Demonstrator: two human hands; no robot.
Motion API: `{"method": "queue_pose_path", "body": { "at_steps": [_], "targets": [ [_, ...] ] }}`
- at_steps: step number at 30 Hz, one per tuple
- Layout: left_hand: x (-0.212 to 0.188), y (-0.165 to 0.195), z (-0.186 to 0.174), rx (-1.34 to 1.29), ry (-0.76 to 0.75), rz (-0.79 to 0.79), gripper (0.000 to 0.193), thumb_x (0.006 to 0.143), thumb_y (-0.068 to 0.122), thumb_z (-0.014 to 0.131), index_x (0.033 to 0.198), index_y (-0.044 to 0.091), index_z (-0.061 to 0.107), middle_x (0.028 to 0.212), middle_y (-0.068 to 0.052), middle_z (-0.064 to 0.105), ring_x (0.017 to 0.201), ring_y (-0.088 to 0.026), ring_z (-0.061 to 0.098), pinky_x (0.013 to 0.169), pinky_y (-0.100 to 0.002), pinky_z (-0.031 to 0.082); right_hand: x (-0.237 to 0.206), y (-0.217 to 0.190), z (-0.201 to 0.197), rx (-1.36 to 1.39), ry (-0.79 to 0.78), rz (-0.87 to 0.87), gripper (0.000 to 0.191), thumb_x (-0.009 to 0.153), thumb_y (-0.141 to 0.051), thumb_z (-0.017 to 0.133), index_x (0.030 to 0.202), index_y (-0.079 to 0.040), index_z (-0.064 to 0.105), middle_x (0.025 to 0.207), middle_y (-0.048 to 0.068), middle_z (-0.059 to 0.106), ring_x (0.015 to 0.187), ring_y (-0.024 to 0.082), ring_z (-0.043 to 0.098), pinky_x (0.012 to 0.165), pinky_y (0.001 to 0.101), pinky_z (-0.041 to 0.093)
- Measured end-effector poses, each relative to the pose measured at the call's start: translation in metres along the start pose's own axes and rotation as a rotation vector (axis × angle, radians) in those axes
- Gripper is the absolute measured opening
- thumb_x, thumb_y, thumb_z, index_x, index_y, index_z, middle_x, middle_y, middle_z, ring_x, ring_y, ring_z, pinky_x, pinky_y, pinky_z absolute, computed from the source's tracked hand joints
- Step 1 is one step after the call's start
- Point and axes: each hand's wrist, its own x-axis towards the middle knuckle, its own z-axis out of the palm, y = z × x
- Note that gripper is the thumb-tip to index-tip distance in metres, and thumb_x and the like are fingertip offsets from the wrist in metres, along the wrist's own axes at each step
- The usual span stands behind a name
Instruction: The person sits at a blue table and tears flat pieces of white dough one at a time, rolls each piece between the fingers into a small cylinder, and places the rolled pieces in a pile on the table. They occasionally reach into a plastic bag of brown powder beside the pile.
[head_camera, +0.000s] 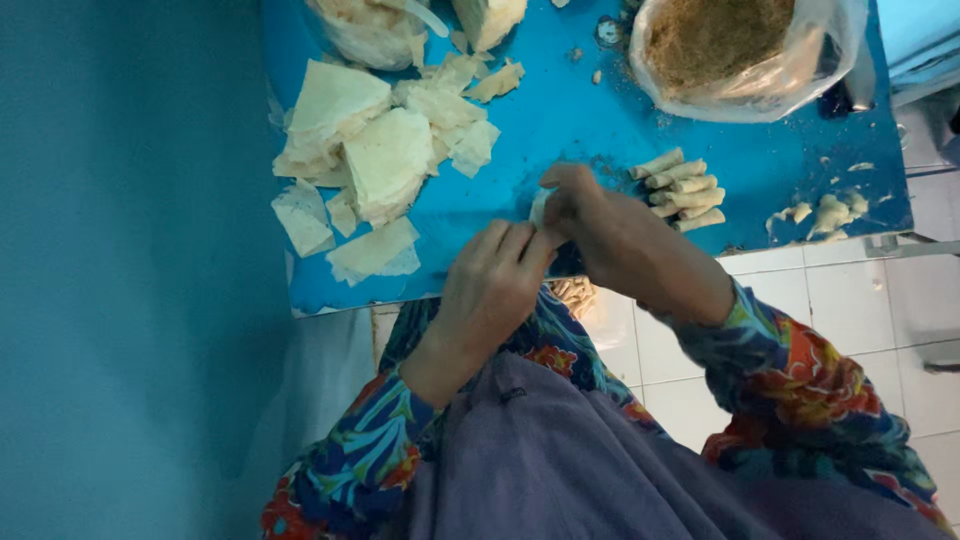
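Note:
Both hands meet at the near edge of a blue board (560, 120). My left hand (490, 285) and my right hand (610, 235) pinch a small pale piece of pastry wrapper (540, 207) between their fingertips; most of it is hidden by the fingers. Just right of my right hand lie several finished thin rolls (685, 190) side by side. To the left are stacks of pale square wrapper sheets (370, 160).
A clear plastic bag of brown crumbly filling (720, 45) stands at the far right of the board. Another bag (370, 30) and a pale block sit at the far edge. Dough scraps (825, 212) lie right. White tiled floor (860, 310) shows below; a blue wall is on the left.

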Motion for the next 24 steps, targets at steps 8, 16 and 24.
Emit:
{"method": "queue_pose_path", "body": {
  "at_steps": [8,16,24],
  "targets": [
    [0.020,-0.005,0.004,-0.212,-0.106,-0.254,0.007,0.090,0.004,0.068,0.098,0.004,0.068,0.093,-0.015,0.065,0.094,-0.035,0.063,0.080,-0.048,0.053,0.002,0.008,-0.006,0.087,-0.023,-0.016,0.043,0.098,0.000,0.061,0.136,-0.003,0.041,0.108,0.016,0.071,0.102,0.030,0.075,0.081,0.0402,0.057],
    [0.021,-0.009,0.004,-0.160,-0.215,-0.271,0.015,0.091,0.005,0.064,0.106,0.003,0.064,0.093,-0.014,0.067,0.094,-0.034,0.064,0.075,-0.047,0.053,-0.007,0.021,0.009,0.015,0.111,-0.174,0.047,0.098,0.001,0.064,0.141,-0.005,0.046,0.116,0.016,0.070,0.106,0.028,0.075,0.082,0.0374,0.061],
    [0.004,-0.003,-0.002,0.011,-0.087,-0.044,0.023,0.092,0.007,0.068,0.113,0.001,0.064,0.103,-0.010,0.061,0.097,-0.026,0.060,0.079,-0.036,0.055,-0.024,0.036,0.030,-0.258,0.256,-0.260,0.057,0.093,-0.009,0.073,0.144,-0.004,0.046,0.120,0.021,0.070,0.103,0.034,0.070,0.074,0.0390,0.059]
  ]
}}
